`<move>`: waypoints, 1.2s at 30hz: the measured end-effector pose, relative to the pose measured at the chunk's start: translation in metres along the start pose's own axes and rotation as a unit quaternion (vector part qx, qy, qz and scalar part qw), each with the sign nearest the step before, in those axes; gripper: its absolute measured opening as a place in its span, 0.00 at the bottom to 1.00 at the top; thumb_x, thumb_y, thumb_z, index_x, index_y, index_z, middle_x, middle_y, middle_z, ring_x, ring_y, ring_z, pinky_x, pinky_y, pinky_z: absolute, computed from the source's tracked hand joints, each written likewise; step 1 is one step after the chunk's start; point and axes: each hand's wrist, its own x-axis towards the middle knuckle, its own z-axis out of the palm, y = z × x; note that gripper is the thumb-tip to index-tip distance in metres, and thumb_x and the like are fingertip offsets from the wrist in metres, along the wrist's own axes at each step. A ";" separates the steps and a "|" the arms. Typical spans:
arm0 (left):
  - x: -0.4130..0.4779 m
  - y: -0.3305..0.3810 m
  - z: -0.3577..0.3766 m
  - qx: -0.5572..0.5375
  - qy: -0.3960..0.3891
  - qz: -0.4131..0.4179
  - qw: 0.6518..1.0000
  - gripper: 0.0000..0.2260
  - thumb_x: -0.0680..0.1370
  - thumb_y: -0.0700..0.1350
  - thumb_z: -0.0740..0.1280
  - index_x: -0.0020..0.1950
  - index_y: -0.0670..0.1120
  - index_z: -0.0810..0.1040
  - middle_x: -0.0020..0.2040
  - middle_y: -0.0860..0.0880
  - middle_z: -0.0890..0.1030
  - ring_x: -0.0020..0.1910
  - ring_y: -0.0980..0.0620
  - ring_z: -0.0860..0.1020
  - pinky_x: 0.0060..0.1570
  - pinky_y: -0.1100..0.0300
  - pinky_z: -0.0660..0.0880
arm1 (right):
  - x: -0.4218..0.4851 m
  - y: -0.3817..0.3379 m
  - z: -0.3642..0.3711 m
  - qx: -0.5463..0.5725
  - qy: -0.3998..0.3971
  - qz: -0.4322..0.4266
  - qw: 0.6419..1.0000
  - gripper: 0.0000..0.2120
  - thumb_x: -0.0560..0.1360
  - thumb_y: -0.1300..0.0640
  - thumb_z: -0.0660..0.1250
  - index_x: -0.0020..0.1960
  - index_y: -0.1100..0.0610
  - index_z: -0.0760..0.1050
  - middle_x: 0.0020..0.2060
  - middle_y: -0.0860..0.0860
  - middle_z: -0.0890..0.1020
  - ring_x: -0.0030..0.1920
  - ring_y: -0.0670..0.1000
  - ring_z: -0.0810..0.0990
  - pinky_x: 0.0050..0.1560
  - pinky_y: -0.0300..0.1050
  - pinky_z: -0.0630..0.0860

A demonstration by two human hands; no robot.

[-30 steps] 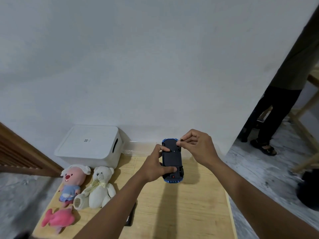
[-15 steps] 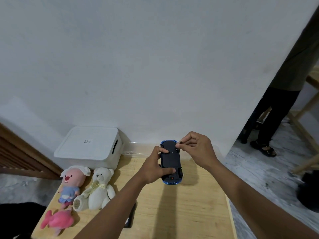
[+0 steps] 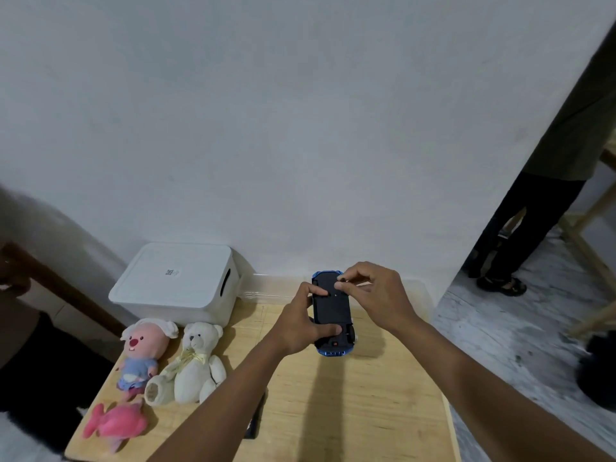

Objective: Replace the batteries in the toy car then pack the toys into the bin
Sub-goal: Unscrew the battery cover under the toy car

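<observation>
Indoors: toy car (image 3: pixel 330 305), wooden table (image 3: pixel 366 411), white wall (image 3: pixel 300 128).

A dark flat object (image 3: pixel 256 420) lies mostly hidden under the left forearm (image 3: pixel 216 395). The tiny item (image 3: pixel 340 279) the right hand (image 3: pixel 373 295) pinches is too small to identify.

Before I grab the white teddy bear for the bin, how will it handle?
The white teddy bear looks soft and plush, so it will probably sag, limbs dangling, rather than stay stiff. It likely weighs little for its bulk. Lying flat on the table, it seems unlikely to roll or break.
</observation>
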 end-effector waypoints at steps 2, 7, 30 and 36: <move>-0.001 -0.001 -0.001 0.002 0.000 0.001 1.000 0.28 0.68 0.42 0.83 0.58 0.57 0.69 0.61 0.48 0.79 0.54 0.45 0.84 0.48 0.42 0.84 | 0.001 0.000 0.001 -0.010 0.003 0.002 1.000 0.06 0.75 0.60 0.75 0.48 0.51 0.85 0.44 0.44 0.86 0.45 0.44 0.84 0.46 0.41 0.82; -0.002 -0.003 0.000 0.008 -0.004 0.003 1.000 0.29 0.68 0.42 0.83 0.58 0.56 0.69 0.61 0.48 0.79 0.53 0.44 0.84 0.48 0.45 0.84 | 0.001 -0.003 0.002 -0.019 -0.017 -0.003 1.000 0.11 0.76 0.65 0.70 0.48 0.48 0.83 0.44 0.41 0.85 0.44 0.45 0.85 0.44 0.39 0.81; 0.002 -0.001 0.008 0.015 0.008 -0.014 1.000 0.29 0.67 0.44 0.83 0.59 0.56 0.69 0.61 0.47 0.79 0.51 0.43 0.84 0.45 0.46 0.84 | 0.008 -0.005 0.000 0.052 0.004 0.035 0.998 0.03 0.72 0.61 0.78 0.43 0.57 0.84 0.40 0.50 0.86 0.38 0.50 0.86 0.42 0.43 0.83; 0.004 -0.002 0.008 0.016 0.006 -0.016 1.000 0.29 0.68 0.41 0.82 0.59 0.54 0.69 0.61 0.48 0.79 0.52 0.44 0.84 0.46 0.48 0.84 | 0.012 0.001 -0.002 0.021 -0.001 0.017 1.000 0.05 0.75 0.62 0.74 0.47 0.53 0.84 0.41 0.45 0.86 0.40 0.48 0.87 0.45 0.42 0.83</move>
